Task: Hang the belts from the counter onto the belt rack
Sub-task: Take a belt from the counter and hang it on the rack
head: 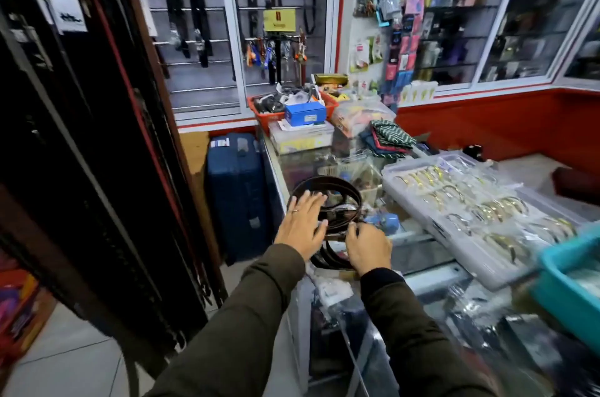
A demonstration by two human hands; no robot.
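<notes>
Dark brown belts (337, 188) lie coiled in loops on the glass counter (418, 253), near its left corner. My left hand (302, 224) rests flat on the left side of the coil, fingers spread and a ring on one finger. My right hand (367, 245) sits at the coil's near right side, fingers curled over a belt strap near its metal buckle. The belt rack (97, 143) stands to the left, thick with long dark belts hanging down to the floor.
A clear tray of bracelets (470, 208) lies on the counter to the right, with a teal bin (571, 276) beyond it. A blue suitcase (237, 195) stands between rack and counter. Boxes, a red basket (269, 117) and folded cloth crowd the counter's far end.
</notes>
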